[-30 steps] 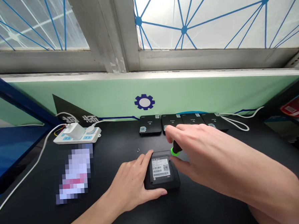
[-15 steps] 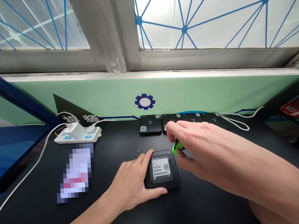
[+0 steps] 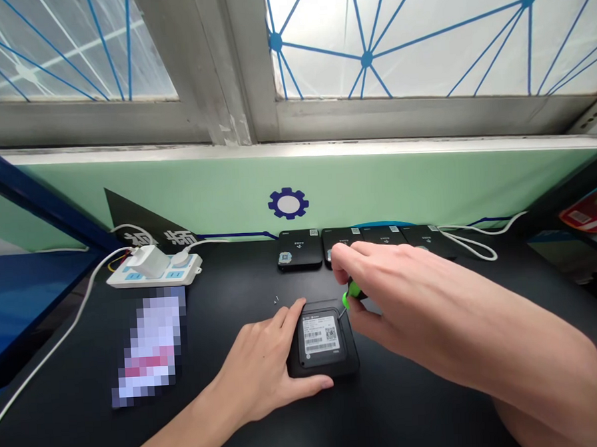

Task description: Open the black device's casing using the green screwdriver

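Note:
A square black electronic box point(image 3: 322, 339) lies face down on the black table, with a barcode label on its upper side. My left hand point(image 3: 262, 352) grips it from the left, fingers at the upper-left edge and thumb along the front edge. My right hand point(image 3: 413, 304) pinches a green-handled small screwdriver point(image 3: 352, 293) above the box's upper right corner. The thin shaft reaches down to that corner, and the tip is hard to make out. Two tiny screws point(image 3: 276, 299) lie on the table left of the box.
Several similar black boxes point(image 3: 300, 250) stand in a row along the table's back edge, with white cables at the right. A white power strip point(image 3: 153, 271) with a plugged-in charger sits back left. A pixelated, blurred object point(image 3: 149, 348) lies left of my left hand.
My right hand and the screwdriver have shifted slightly upward and tilted, with the shaft now showing at the box's corner. My left hand and the box have stayed in place.

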`<state>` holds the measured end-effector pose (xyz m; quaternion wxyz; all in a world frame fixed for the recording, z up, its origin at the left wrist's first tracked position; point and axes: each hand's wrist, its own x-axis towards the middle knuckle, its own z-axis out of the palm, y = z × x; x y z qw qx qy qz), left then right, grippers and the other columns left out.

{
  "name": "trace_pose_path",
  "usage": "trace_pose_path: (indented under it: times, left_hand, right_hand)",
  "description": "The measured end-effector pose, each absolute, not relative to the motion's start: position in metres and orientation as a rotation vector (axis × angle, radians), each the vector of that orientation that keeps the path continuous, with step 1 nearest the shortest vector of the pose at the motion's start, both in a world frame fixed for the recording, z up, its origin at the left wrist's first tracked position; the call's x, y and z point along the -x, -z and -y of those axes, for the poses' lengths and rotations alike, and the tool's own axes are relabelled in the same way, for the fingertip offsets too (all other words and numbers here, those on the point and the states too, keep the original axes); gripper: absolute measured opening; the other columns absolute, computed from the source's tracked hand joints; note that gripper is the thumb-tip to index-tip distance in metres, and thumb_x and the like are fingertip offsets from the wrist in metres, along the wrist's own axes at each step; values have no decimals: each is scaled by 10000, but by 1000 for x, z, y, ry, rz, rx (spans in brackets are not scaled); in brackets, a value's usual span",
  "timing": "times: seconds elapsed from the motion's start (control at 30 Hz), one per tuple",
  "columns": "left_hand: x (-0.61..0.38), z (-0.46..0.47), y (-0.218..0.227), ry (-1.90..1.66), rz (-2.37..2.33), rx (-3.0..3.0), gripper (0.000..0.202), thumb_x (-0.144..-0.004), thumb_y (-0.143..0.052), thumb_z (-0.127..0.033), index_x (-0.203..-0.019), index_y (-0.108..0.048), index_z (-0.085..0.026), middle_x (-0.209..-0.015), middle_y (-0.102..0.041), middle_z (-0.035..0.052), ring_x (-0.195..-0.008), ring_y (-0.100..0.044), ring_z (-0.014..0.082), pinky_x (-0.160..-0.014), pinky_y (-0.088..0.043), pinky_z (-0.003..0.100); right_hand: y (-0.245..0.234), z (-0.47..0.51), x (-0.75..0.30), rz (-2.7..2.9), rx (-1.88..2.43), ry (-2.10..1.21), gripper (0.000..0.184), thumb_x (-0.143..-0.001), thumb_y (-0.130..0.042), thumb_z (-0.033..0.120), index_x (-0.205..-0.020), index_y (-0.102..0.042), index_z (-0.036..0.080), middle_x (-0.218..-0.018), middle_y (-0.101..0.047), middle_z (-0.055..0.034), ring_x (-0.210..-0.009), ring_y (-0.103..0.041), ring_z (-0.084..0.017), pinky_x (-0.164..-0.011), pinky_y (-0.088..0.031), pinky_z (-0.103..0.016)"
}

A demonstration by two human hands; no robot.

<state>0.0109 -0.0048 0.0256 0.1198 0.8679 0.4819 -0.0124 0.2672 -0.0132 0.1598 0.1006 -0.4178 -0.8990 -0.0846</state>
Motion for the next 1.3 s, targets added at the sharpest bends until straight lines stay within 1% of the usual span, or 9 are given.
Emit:
trace_pose_path:
  times: [0.17,0.33,0.5,0.73,0.9,1.03,1.1,1.2,1.3]
  left_hand:
    - [-11,5,-26,33,-1416,-2536,1157,-847,-778,-825,-1716,-429,-145,-1471,-721,230,-1183,-779,477,-918,-647,543]
    - [-12,4,-29,39,-1418,-2512,1146,-857,-784,-801,-1716,-417,-136,-1433,-739,218,-1145,-790,458,-926,-643,550]
    - [-12,4,-30,64,-1411,-2494,1124,-866,-774,-797,-1709,-424,-142,-1410,-750,207,-1125,-793,452,-922,-642,557]
    - [-12,4,-27,14,-1417,-2520,1134,-851,-762,-824,-1703,-438,-148,-1415,-746,221,-1129,-793,466,-906,-644,552]
    - [-11,5,-26,-6,-1413,-2521,1101,-855,-752,-824,-1691,-463,-168,-1404,-751,216,-1111,-800,461,-889,-646,540]
    - [-11,5,-25,11,-1415,-2541,1162,-842,-764,-838,-1706,-437,-133,-1453,-722,245,-1165,-781,485,-900,-646,552]
    - [-11,5,-24,4,-1414,-2543,1159,-844,-772,-828,-1707,-435,-131,-1444,-727,236,-1147,-787,479,-898,-647,552]
    - [-11,5,-24,-15,-1415,-2538,1133,-843,-778,-819,-1700,-451,-155,-1400,-750,211,-1103,-802,463,-885,-649,544]
    - [-10,5,-24,-24,-1418,-2537,1131,-838,-777,-821,-1703,-452,-168,-1392,-755,204,-1096,-804,456,-878,-649,530]
  right_hand:
    - [-158,12,-268,2668,1294,249,42,-1074,-610,191,-1076,-625,231,-955,-701,-36,-702,-599,-206,-655,-366,-388]
    - [-161,15,-261,2672,1222,370,249,-908,-596,53,-1116,-608,191,-1000,-661,-36,-736,-562,-196,-638,-330,-406]
    - [-162,12,-259,2697,1258,342,115,-972,-639,136,-1015,-575,222,-889,-618,-10,-686,-535,-194,-621,-300,-401]
    - [-163,14,-258,2674,1272,312,239,-840,-617,38,-961,-540,228,-834,-552,19,-653,-484,-174,-602,-270,-396]
    - [-159,15,-260,2675,1299,241,34,-1061,-616,256,-1052,-593,233,-867,-642,-4,-666,-561,-202,-629,-316,-392]
    - [-158,14,-262,2675,1292,253,184,-975,-590,116,-1132,-614,209,-908,-690,-29,-688,-601,-205,-646,-338,-391]
    - [-157,16,-261,2662,1273,349,229,-947,-588,116,-1160,-619,192,-983,-710,-61,-745,-631,-228,-642,-338,-403]
    - [-157,18,-263,2666,1272,455,75,-1025,-584,165,-1067,-620,215,-980,-708,-65,-753,-636,-243,-643,-344,-407]
    - [-156,16,-265,2659,1329,348,104,-1036,-596,145,-1099,-623,222,-931,-715,-30,-711,-634,-217,-653,-391,-403]
